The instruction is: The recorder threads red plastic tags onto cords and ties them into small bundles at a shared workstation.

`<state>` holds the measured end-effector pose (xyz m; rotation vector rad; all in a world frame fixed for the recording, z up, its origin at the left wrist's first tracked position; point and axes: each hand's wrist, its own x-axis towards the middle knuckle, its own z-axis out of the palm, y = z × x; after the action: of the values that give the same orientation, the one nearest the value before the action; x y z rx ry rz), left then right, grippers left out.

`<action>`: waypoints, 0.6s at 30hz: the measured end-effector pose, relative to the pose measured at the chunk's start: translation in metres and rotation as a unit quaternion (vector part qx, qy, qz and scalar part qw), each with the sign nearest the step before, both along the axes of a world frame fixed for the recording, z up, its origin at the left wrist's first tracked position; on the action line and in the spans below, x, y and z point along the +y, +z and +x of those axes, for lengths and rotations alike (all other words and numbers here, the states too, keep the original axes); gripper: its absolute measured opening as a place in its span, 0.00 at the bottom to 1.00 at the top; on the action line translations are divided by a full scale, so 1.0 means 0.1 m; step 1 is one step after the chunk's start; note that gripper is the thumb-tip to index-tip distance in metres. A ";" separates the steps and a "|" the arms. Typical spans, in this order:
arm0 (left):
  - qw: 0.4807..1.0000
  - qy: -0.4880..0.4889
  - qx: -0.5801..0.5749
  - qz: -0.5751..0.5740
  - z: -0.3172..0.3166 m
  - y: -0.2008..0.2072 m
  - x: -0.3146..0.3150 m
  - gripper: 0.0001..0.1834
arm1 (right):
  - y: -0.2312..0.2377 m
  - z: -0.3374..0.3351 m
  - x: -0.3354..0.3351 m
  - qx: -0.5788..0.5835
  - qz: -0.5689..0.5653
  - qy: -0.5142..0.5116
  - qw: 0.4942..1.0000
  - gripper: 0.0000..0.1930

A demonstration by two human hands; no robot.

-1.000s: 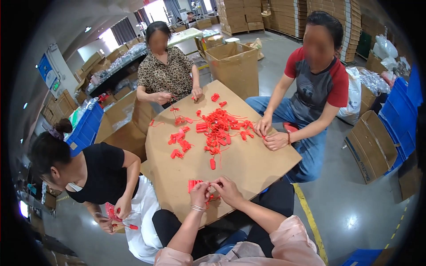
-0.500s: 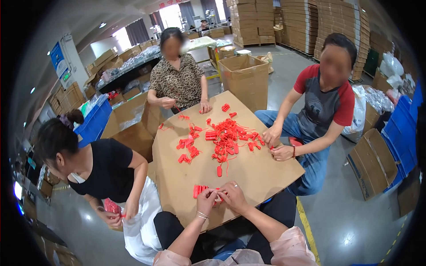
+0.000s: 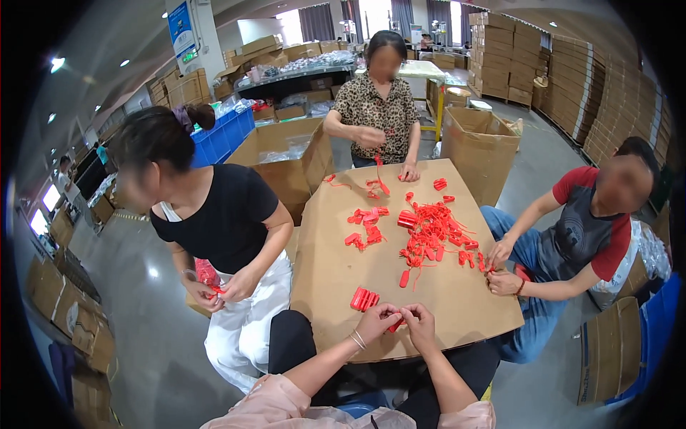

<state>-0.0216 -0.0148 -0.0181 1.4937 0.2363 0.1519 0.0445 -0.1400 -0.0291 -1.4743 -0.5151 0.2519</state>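
Observation:
My left hand [image 3: 374, 324] and my right hand [image 3: 420, 329] meet over the near edge of a cardboard-topped table [image 3: 457, 314]. Both are closed in a pinch, fingertips almost touching, on a small red piece [image 3: 396, 326] that shows just below them; its exact kind is hidden by the fingers. Just beyond my left hand lies a neat row of red oblong pieces [image 3: 364, 299]. Farther off, a tangled heap of red oblong tags with thin red cords [image 3: 432, 232] covers the middle of the board. A smaller red group [image 3: 366, 229] lies left of it.
Co-workers sit to the left [image 3: 214, 214] and right [image 3: 572, 229], handling red pieces; another stands at the far side [image 3: 379, 107], lifting a red corded piece. Open cardboard boxes [image 3: 482, 154] stand around the table. A blue crate [image 3: 221, 139] is behind the left person.
My view has swung left, so the scene sits farther right. My hands have shifted off the row of red pieces, which is now uncovered. The far person's hand has risen with a red piece.

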 end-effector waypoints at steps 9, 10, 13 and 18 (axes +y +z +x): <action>0.999 -0.013 0.033 -0.016 0.01 0.03 0.07 0.08 | -0.05 0.11 -0.06 0.200 0.069 0.111 0.971 0.07; 0.999 -0.009 0.033 -0.034 0.01 -0.01 0.10 0.07 | 0.00 0.09 -0.05 0.169 0.051 0.103 0.979 0.06; 0.997 -0.009 0.040 -0.068 0.00 0.03 0.10 0.06 | -0.02 0.11 -0.06 0.138 0.024 0.112 0.984 0.05; 0.994 -0.008 0.044 -0.096 0.01 -0.06 0.11 0.05 | -0.11 0.11 -0.04 0.091 0.012 0.123 0.988 0.04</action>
<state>-0.0205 -0.0042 -0.0239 1.3127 0.3010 0.0487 0.0551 -0.1443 -0.0404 -1.3476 -0.5498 0.5671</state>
